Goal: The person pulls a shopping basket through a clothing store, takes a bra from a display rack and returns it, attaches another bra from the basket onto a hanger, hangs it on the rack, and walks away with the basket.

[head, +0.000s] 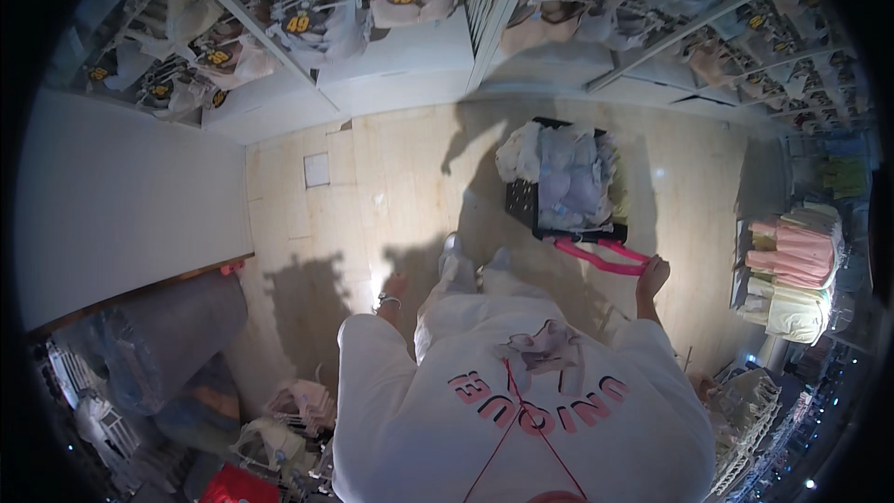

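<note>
My right hand [654, 275] is closed around the pink handle [607, 266] of a black plastic shopping basket [520, 200]. The basket is on or just above the floor ahead of me and to the right; which one I cannot tell. It is heaped with pale bras and other light garments [569, 168], some on white hangers, and whitish ones bulge over its left side. At my left side hangs my left hand [396, 285], with a bracelet or watch at the wrist. It looks empty, but its fingers are too small to make out.
Racks of bras [419, 0] with price signs line the wall ahead. A white panel [133, 202] stands at left, with a large plastic-wrapped roll or bundle [174, 335] below it. Folded or hung pink and yellow clothes [793, 255] are at right. More hangered bras [300, 405] lie near my left side.
</note>
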Demonstrator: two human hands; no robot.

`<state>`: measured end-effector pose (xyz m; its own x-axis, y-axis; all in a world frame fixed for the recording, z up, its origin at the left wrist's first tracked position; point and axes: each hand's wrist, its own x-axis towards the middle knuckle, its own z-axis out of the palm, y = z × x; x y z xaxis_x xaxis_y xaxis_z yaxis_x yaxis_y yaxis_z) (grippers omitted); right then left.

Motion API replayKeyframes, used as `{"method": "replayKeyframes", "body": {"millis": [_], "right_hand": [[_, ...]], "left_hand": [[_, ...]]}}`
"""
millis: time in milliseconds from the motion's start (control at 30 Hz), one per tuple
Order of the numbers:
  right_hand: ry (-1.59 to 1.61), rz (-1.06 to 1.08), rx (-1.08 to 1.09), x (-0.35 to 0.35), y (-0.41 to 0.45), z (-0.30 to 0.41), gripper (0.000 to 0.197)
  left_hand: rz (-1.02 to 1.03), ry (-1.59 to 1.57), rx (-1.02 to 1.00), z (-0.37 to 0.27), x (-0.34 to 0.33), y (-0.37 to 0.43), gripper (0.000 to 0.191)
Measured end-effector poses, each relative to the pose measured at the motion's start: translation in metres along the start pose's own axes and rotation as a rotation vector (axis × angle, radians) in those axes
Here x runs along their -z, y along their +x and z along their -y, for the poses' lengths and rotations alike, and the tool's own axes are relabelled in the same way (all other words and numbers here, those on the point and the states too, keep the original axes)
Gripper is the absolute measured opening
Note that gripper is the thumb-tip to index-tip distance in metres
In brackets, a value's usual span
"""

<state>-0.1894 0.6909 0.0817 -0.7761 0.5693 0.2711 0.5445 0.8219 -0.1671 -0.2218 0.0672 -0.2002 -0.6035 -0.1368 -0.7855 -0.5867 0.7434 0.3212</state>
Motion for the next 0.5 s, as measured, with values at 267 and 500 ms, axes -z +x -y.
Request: {"method": "replayKeyframes", "body": {"millis": [267,500], "right_hand": [[0.055,0.054,-0.067,0.016,-0.027,0.020,0.046],[-0.002,0.115,-0.069,0.013,-0.043,0.037,0.047]], "left_hand": [[-0.072,-0.809,0.413,0.073,0.036,-0.040,0.027],[0.351,-0.489,0.264,0.120,-0.084,-0.038,0.029]]}}
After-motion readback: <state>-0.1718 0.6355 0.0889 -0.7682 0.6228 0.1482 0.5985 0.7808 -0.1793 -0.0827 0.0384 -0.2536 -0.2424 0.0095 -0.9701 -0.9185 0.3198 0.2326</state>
